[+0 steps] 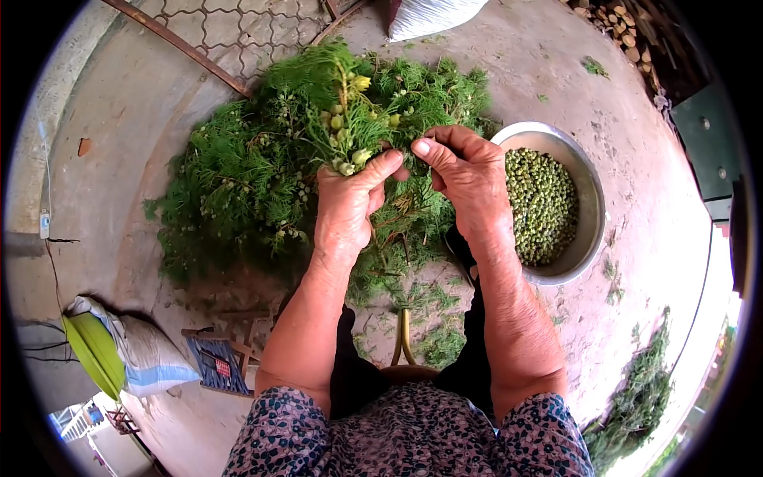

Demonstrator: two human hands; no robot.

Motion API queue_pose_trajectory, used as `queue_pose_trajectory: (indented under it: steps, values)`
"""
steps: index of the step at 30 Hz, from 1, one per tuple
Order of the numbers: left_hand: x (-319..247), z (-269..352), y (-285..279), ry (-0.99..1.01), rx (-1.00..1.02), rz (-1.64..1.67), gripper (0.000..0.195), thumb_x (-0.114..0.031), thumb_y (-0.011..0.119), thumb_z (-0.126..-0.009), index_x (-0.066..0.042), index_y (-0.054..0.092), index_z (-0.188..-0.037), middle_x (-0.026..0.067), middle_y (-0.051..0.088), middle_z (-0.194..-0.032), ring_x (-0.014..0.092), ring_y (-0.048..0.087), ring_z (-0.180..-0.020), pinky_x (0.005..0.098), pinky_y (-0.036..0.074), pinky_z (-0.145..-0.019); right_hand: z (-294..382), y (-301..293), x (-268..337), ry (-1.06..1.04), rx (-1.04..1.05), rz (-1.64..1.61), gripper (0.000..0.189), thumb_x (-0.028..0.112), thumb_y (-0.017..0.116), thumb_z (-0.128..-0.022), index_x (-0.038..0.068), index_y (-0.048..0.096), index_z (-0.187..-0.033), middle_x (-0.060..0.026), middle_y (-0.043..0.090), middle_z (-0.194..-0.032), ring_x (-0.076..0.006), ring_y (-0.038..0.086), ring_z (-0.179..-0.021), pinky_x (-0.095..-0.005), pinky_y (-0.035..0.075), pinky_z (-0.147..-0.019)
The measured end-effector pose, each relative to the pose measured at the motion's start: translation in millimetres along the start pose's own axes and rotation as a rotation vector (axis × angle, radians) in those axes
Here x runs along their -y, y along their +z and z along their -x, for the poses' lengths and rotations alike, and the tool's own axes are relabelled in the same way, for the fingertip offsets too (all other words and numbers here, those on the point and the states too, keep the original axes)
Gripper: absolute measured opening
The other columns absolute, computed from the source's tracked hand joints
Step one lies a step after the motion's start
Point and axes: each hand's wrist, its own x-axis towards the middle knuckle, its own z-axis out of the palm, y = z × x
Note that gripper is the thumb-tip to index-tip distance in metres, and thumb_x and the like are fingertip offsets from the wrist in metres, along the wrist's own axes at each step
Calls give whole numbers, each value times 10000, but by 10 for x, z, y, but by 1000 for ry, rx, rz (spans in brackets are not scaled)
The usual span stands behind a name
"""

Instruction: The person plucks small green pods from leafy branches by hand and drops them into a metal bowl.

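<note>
My left hand (351, 200) is closed around a green conifer sprig (343, 110) that bears pale yellow-green cones, some of them beside the thumb. Just to its right, my right hand (468, 173) has thumb and fingertips pinched together at the sprig's edge; whether something small is between them cannot be made out. A big heap of leafy evergreen branches (238, 173) with small cones lies on the floor under and beyond both hands. Right of my right wrist stands a round metal basin (590, 238), partly filled with small green cones (539, 206).
A metal grate (238, 30) and a white woven sack (435, 18) lie beyond the heap. At left are a green plastic basin (92, 352), a stuffed sack (155, 358) and a small folding stool (217, 364). More cut greenery (638, 393) lies at lower right, firewood (620, 30) at upper right.
</note>
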Motion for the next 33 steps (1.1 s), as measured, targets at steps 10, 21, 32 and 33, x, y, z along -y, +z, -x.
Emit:
queue_pose_trajectory:
  steps: [10, 21, 32, 33]
  values:
    - [12, 9, 24, -139, 106, 140, 166, -104, 683, -729, -76, 562, -839, -69, 472, -563, 13, 338, -385, 168, 227, -329, 77, 38, 98, 111, -82, -220, 203, 202, 534, -871, 12, 586, -821, 0, 518, -566, -60, 406, -411, -199, 307, -368]
    - [14, 25, 53, -136, 25, 115, 141, -151, 642, -773, -90, 524, -724, -90, 324, -445, 23, 275, -347, 182, 204, -344, 18, -35, 58, -203, 16, -41, 206, 230, 661, -778, 51, 578, -838, 32, 559, -707, -36, 418, -512, -171, 317, -438]
    - [88, 24, 80, -199, 101, 270, 138, -104, 667, -738, -91, 530, -731, -76, 387, -479, 28, 302, -345, 185, 217, -331, 53, 50, -15, -34, -51, -242, 168, 194, 546, -866, 32, 542, -817, 37, 484, -613, -32, 378, -453, -179, 312, -391]
    - [93, 22, 93, -199, 101, 272, 138, -104, 667, -738, -91, 530, -731, -76, 387, -479, 28, 302, -345, 185, 217, -331, 57, 44, -12, -34, -51, -240, 168, 194, 546, -866, 32, 542, -817, 37, 484, -613, -32, 378, -453, -179, 312, -391]
